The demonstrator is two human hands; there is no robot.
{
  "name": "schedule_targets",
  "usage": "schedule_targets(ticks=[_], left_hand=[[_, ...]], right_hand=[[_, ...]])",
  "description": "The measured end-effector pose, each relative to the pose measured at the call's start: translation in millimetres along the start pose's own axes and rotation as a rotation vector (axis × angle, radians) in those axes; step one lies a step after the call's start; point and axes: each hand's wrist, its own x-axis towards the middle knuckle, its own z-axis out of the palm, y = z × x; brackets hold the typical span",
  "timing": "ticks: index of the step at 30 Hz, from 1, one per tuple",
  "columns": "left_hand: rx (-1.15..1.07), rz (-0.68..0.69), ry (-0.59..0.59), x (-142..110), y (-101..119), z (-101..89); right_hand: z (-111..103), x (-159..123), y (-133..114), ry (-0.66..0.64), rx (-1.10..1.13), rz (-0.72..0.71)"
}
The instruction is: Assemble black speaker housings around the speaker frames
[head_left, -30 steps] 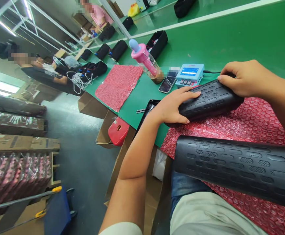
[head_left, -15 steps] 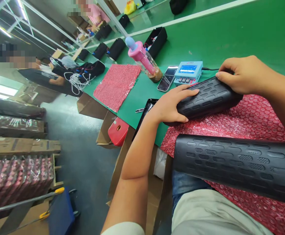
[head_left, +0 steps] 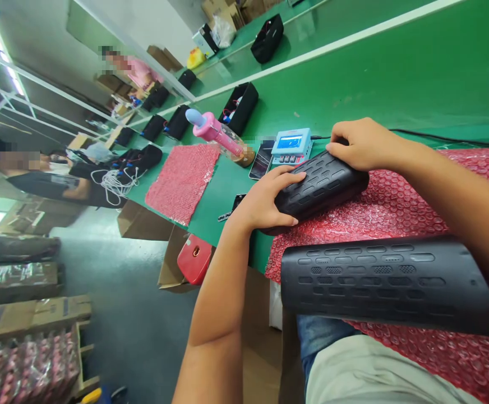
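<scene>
A black perforated cylindrical speaker [head_left: 320, 188] lies across a red bubble-wrap sheet [head_left: 400, 207] on the green bench. My left hand [head_left: 265, 199] wraps round its near end, fingers curled over the top. My right hand [head_left: 362, 146] grips its far end, fingers closed over it. A second, longer black speaker [head_left: 387, 280] lies closer to me on the same sheet, near my lap, with neither hand on it.
A blue tester box with a screen [head_left: 291, 146], a phone [head_left: 261, 160] and a pink bottle [head_left: 219, 132] stand beyond the speaker. Another red bubble-wrap sheet [head_left: 183, 179] lies to the left. A red case [head_left: 194, 259] sits in cardboard boxes below the bench edge. Two people work further along.
The view has swung, so everything sits further left and lower in the picture. Both hands keep the same hold on the speaker.
</scene>
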Motion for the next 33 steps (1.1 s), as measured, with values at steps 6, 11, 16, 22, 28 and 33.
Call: schedule_targets(ticks=[6, 11, 16, 22, 28, 33], left_hand=[[-0.024, -0.044, 0.006, -1.9, 0.8, 2.8], [-0.02, -0.027, 0.035, -3.3, 4.7, 4.5], [-0.031, -0.049, 0.069, -3.7, 10.0, 5.9], [0.02, -0.042, 0.061, -5.4, 12.5, 5.9], [0.1, -0.063, 0.031, -1.3, 15.5, 6.1], [0.183, -0.078, 0.001, 2.9, 19.4, 10.0]], right_hand=[[6.3, 2.5, 1.4, 0.078, 0.141, 0.036], [14.7, 4.0, 2.3, 0.147, 0.409, 0.144], [18.0, 3.9, 2.6, 0.155, 0.501, 0.193], [17.2, 1.6, 0.5, 0.174, 0.424, 0.142], [17.8, 4.1, 1.9, 0.152, 0.406, 0.112], [13.3, 3.9, 3.1, 0.145, 0.363, 0.086]])
